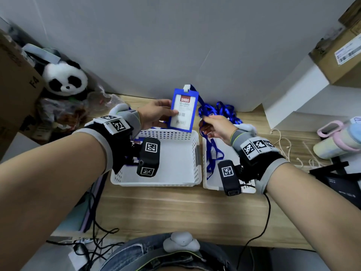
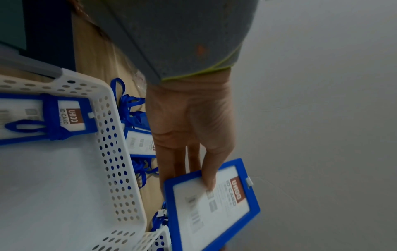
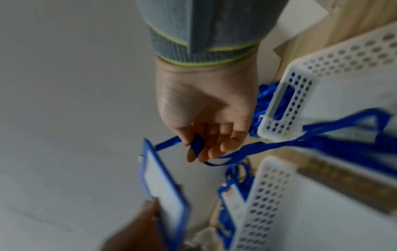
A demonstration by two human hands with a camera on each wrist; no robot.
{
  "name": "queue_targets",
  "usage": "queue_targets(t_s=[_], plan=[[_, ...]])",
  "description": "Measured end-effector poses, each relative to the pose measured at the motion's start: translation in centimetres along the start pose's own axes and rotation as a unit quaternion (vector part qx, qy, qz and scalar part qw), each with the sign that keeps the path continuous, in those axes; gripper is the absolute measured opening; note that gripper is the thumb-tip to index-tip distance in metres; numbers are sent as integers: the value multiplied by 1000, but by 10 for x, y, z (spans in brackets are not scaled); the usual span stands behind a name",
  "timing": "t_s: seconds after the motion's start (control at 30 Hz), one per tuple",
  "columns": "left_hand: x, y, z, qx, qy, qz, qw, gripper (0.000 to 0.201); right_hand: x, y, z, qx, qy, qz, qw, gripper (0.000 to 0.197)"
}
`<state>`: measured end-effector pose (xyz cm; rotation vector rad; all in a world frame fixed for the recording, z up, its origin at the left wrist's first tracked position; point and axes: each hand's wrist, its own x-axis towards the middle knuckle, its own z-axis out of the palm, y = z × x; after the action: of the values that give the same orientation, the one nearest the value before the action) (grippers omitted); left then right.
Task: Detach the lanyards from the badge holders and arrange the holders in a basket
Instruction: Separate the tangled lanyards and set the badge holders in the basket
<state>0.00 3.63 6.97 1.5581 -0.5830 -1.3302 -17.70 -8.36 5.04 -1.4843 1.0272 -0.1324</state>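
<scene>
My left hand (image 1: 168, 114) holds a blue-framed badge holder (image 1: 183, 111) upright above the far edge of the white perforated left basket (image 1: 156, 183), thumb on its face (image 2: 209, 180). A blue lanyard (image 1: 202, 103) runs from the holder's top clip to my right hand (image 1: 210, 122), which pinches the strap (image 3: 197, 144). Its loop trails into the white right basket (image 1: 210, 187). One badge holder (image 2: 71, 117) lies inside the left basket. More holders (image 2: 141, 144) with lanyards lie on the table behind it.
A heap of blue lanyards (image 1: 226, 111) lies by the wall. A panda plush (image 1: 65, 79) and a cardboard box (image 1: 15, 85) crowd the left. White shelving (image 1: 293, 90), pastel bottles (image 1: 338, 139) and black items stand on the right. Cables (image 1: 267, 212) hang over the wooden table's front edge.
</scene>
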Motion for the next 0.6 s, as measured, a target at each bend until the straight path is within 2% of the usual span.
queue_targets(t_s=[0.13, 0.23, 0.3, 0.5, 0.6], plan=[[-3, -1, 5, 11, -62, -13, 998, 14, -3, -28, 13, 110, -46, -16, 993, 28], [-5, 3, 5, -6, -105, -15, 994, 18, -7, -47, 23, 188, -44, -17, 981, 33], [-5, 8, 3, -22, -120, -16, 992, 17, -7, -58, 25, 240, -65, -30, 968, 25], [-2, 16, -14, -38, -117, 8, 992, 19, -2, -80, 29, 331, -97, -47, 937, 32], [3, 16, -22, -51, -83, 19, 995, 18, 11, -76, 36, 287, -84, -40, 953, 29]])
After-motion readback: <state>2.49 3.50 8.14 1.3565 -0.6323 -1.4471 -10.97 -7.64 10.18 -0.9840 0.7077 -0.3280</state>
